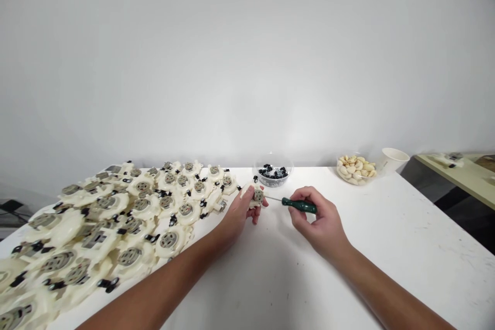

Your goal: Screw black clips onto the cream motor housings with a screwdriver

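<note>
One cream plastic disc (257,197) sits near the far edge of the white surface (386,252), held narrowly in the left hand (240,211), its grey centre turned toward the green screwdriver (299,205). The right hand (317,219) pinches that handle, tip just beside the disc. Many matching discs (143,201) crowd the left edge.

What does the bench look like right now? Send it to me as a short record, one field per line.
left hand: holds a round cream plastic part with a grey centre
right hand: holds a green-handled screwdriver, shaft pointing at the part
beside left hand: many similar cream parts, heaped on the white table
far edge: clear bowl of small black pieces; clear bowl of pale pieces; white paper cup
</note>
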Motion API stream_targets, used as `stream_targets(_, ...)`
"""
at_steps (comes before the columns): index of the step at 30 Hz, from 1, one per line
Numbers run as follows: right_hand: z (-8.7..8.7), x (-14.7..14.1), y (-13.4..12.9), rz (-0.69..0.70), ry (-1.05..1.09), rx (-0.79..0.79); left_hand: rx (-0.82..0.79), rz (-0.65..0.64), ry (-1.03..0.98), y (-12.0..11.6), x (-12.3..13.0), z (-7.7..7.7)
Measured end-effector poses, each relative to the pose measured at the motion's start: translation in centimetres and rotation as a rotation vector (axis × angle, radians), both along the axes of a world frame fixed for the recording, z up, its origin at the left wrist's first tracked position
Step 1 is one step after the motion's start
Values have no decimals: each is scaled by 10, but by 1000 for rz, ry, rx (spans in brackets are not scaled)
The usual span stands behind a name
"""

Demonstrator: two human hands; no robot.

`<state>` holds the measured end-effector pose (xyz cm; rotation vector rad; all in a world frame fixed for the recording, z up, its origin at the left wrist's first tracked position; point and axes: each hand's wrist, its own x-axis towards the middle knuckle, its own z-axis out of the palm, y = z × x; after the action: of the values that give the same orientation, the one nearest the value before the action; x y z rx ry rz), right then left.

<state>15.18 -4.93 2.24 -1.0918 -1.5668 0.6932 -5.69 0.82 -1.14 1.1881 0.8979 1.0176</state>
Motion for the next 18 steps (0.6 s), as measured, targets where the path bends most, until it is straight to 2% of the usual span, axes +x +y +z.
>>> stream_targets(4, -3, 3, 6, -85, 52, 65, 31, -15, 41, -1, 0, -1)
stream_targets(18, 3, -1, 3, -15, -60, 102, 53, -29, 101, -3, 0, -1)
